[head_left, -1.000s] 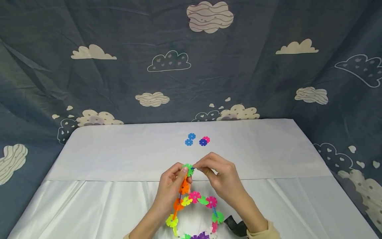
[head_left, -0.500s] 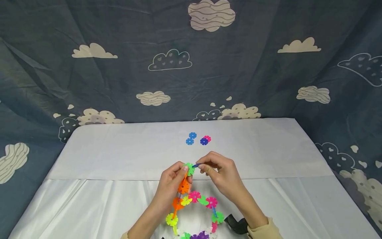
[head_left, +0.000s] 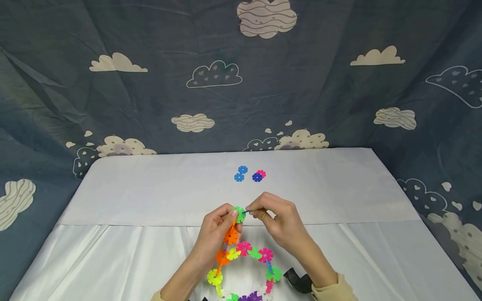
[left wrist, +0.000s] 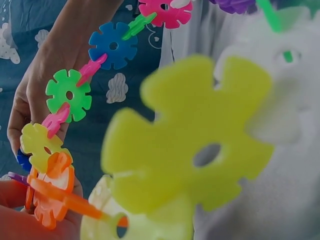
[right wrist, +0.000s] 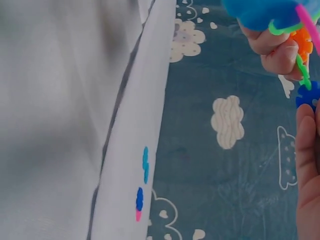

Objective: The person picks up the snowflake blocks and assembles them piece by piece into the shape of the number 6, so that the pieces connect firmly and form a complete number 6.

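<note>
A chain of colourful flower-shaped snowflake discs point(head_left: 244, 248) hangs in a loop below my hands. My left hand point(head_left: 212, 234) pinches a green disc point(head_left: 240, 215) at the chain's upper end, with linked orange discs point(head_left: 231, 236) just under it. Between thumb and forefinger my right hand point(head_left: 280, 217) holds a dark blue disc point(right wrist: 307, 95), edge-on in the head view. The blue disc's edge meets the green disc's right side; in the right wrist view a green disc point(right wrist: 303, 72) stands against it. A yellow disc point(left wrist: 185, 140) fills much of the left wrist view.
Farther back on the white-covered table point(head_left: 150, 192) lie two light blue discs point(head_left: 241, 173), plus a dark blue loose disc point(head_left: 257, 177) overlapping a pink one point(head_left: 262, 173). A black curved strap-like piece point(head_left: 297, 281) is by the right forearm. A cloud-patterned cloth point(head_left: 211, 42) hangs behind.
Half a second ago the right hand's blue disc was tilted and showed more of its face; now it is edge-on, closer to the green disc. The left hand has barely moved.
</note>
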`<state>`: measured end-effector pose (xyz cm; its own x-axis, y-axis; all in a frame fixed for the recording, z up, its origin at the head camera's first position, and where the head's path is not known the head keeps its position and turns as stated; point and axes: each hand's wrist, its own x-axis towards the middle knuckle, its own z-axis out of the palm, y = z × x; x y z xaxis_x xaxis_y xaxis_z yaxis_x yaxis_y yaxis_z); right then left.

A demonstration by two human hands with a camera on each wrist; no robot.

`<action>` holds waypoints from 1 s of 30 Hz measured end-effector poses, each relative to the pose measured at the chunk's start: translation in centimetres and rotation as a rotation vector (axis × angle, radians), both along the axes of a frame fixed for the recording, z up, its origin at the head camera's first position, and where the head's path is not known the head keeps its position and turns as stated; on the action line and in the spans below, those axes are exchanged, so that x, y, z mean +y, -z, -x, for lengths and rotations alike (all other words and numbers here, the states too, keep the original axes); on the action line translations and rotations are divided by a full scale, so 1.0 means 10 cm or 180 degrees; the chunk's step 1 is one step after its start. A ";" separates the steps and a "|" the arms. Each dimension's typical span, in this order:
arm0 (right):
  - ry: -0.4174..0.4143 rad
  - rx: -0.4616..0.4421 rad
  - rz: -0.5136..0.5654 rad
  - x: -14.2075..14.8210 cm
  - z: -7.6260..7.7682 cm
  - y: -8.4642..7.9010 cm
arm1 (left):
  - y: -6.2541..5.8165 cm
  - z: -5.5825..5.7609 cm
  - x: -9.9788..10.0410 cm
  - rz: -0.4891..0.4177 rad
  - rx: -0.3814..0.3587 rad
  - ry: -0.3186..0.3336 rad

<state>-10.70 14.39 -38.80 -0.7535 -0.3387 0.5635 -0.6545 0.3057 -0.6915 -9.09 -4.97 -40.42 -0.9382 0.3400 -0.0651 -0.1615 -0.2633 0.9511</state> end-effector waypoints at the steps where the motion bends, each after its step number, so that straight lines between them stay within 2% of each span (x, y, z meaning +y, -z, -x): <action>1: -0.0025 0.0022 0.0020 -0.01 0.00 0.01 | 0.00 0.00 0.00 0.0009 0.0003 0.0002; 7: -0.0101 0.0147 0.0158 -0.04 0.01 0.08 | -0.01 0.00 -0.01 0.0118 0.0046 -0.0012; 10: -0.0076 0.0117 0.0162 -0.05 0.01 0.09 | -0.01 0.00 -0.01 0.0131 0.0060 -0.0035; 14: 0.0011 -0.0088 0.0066 -0.05 0.01 0.08 | 0.00 0.02 -0.01 0.0136 0.0051 -0.0029; 19: 0.0232 -0.0309 -0.0176 -0.01 0.04 0.08 | 0.00 0.07 -0.03 0.0311 0.0143 -0.0043; 26: 0.0615 -0.0681 -0.0288 0.15 0.12 0.14 | 0.01 0.13 -0.09 0.0661 0.0334 -0.0254; 30: 0.0748 -0.0982 -0.0246 0.27 0.19 0.20 | 0.03 0.14 -0.13 0.0844 0.0336 -0.0351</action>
<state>-12.60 17.13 -40.84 -0.9455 -0.1694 0.2781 -0.3256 0.4812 -0.8139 -10.48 -6.27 -40.74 -0.9748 0.2200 -0.0381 -0.0422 -0.0139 0.9990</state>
